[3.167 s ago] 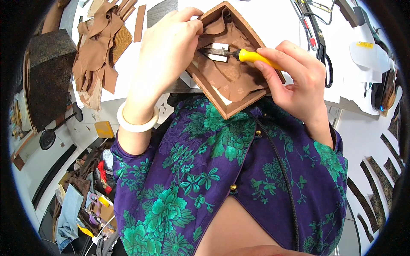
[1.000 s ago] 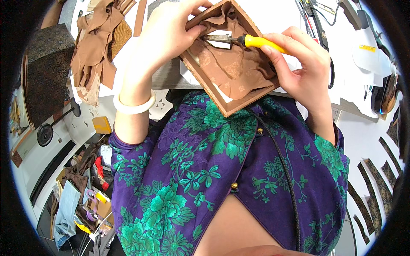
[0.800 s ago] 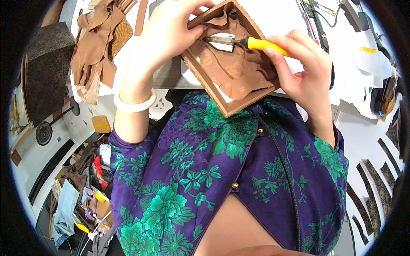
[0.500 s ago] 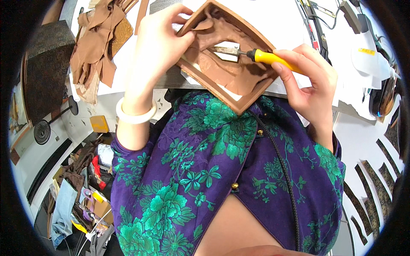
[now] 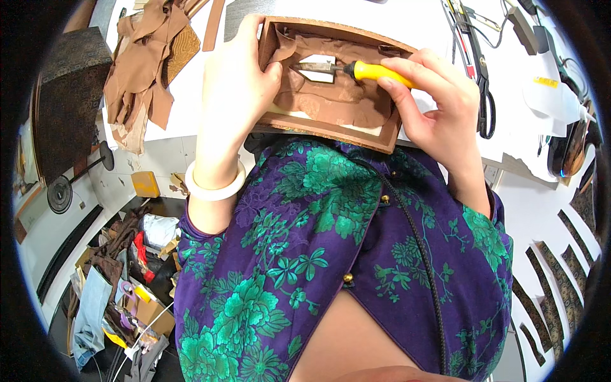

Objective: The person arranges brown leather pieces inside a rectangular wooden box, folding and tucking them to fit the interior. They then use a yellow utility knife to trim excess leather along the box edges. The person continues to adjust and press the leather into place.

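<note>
A brown rectangular box (image 5: 324, 132), lined with crumpled brown fabric (image 5: 356, 105), is held at the table's near edge. My left hand (image 5: 238, 79) grips its left end, thumb over the rim and inside; the other fingers are mostly hidden behind the wall. My right hand (image 5: 439, 89) is closed round the yellow handle of a flat-bladed metal tool (image 5: 382, 73), reaching over the box's right end. The blade lies inside, pointing left, over a white pointed patch (image 5: 321, 75) framed by the fabric. Whether that patch is a hole or a white piece, I cannot tell.
Brown fabric scraps (image 5: 143, 70) are heaped on the white table at the left. Black-handled scissors (image 5: 485, 95) and cables lie to the right. Below left stands a bin of mixed scraps (image 5: 127, 286). Dark patterned strips (image 5: 541, 286) lie at the lower right.
The box has turned counter-clockwise, so its long sides now run more nearly left to right. Both hands turned with it, and the tool's blade has shifted slightly left and up.
</note>
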`<state>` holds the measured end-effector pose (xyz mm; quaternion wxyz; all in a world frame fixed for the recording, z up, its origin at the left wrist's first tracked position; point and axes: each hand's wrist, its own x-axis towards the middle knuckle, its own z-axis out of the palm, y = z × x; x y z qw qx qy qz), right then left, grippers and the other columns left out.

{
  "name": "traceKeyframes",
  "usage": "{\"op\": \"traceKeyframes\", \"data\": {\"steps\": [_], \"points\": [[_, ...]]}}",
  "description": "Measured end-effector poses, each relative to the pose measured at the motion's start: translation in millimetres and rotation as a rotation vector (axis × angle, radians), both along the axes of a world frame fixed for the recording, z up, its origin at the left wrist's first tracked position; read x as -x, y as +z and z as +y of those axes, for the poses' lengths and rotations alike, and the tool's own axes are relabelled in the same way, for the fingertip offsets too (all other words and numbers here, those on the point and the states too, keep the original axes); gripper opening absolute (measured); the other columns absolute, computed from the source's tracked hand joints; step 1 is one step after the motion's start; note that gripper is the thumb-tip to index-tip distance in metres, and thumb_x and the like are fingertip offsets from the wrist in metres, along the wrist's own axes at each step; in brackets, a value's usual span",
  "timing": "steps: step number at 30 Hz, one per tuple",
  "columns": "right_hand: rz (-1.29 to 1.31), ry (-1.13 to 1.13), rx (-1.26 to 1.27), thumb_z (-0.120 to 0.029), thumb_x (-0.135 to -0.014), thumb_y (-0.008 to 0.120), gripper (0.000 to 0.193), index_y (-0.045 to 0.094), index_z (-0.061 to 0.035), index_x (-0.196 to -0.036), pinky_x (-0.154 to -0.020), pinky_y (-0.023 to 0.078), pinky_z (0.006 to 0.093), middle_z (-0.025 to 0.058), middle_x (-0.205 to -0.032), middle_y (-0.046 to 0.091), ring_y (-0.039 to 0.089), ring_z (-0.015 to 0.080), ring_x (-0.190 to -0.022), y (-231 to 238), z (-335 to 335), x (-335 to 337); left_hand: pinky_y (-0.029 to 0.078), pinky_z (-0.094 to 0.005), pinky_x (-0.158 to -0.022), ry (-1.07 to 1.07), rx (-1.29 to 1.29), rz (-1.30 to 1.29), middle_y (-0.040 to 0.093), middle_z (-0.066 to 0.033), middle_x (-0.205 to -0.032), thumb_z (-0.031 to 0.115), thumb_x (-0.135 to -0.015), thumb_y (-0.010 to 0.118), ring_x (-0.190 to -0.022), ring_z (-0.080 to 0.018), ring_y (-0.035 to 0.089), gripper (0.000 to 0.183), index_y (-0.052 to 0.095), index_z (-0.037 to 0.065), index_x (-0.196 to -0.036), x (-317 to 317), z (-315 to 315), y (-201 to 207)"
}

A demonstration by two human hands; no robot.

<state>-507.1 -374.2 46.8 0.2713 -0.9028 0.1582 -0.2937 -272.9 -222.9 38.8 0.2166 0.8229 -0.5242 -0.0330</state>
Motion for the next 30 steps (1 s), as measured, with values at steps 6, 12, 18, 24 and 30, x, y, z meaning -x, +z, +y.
{"op": "traceKeyframes", "data": {"steps": [6,12,18,24,30], "points": [[0.055,-0.006,-0.032,-0.004,-0.088,0.085,0.024,0.081,-0.003,-0.112,-0.07,0.055,0.0303,0.0101,-0.091,0.072,0.071,0.0235,-0.077,4,1,5,0.061,-0.0499,-0.073,-0.01,0.029,-0.002,0.074,-0.0257,-0.087,0.006,-0.085,0.075,-0.082,-0.0455,0.075,0.052,0.061,0.006,-0.135,0,1,0],[0.037,-0.009,-0.053,-0.001,-0.088,0.084,0.022,0.08,0.0006,-0.111,-0.069,0.055,0.0291,0.0107,-0.089,0.072,0.071,0.0223,-0.076,9,4,8,0.061,-0.0474,-0.08,0.005,-0.021,0.048,0.076,-0.023,-0.096,0.011,-0.088,0.079,-0.09,-0.0416,0.076,0.051,0.062,0.006,-0.136,-1,-2,3],[-0.017,-0.065,-0.025,-0.007,-0.087,0.085,0.021,0.08,-0.005,-0.108,-0.06,0.052,0.0329,0.0091,-0.081,0.069,0.07,0.0252,-0.067,2,2,23,0.059,-0.044,-0.091,-0.046,-0.069,0.084,0.076,-0.0286,-0.118,0.013,-0.088,0.083,-0.109,-0.037,0.077,0.061,0.06,0.006,-0.144,2,-27,17],[-0.064,-0.151,0.01,-0.009,-0.087,0.086,0.02,0.079,-0.005,-0.106,-0.057,0.051,0.0336,0.0092,-0.081,0.067,0.067,0.0252,-0.064,-3,10,16,0.061,-0.0416,-0.089,-0.124,-0.062,0.03,0.08,-0.0182,-0.105,0.022,-0.09,0.087,-0.101,-0.0346,0.079,0.036,0.075,0.004,-0.118,-24,-33,-13],[0.049,-0.143,0.042,0.0,-0.09,0.083,0.021,0.079,0.0017,-0.11,-0.068,0.055,0.028,0.0108,-0.086,0.071,0.07,0.0209,-0.073,6,16,23,0.06,-0.0413,-0.085,-0.035,-0.079,0.066,0.08,-0.0167,-0.099,0.018,-0.092,0.084,-0.098,-0.0342,0.079,0.026,0.076,0.006,-0.114,-15,-27,-10]]}}
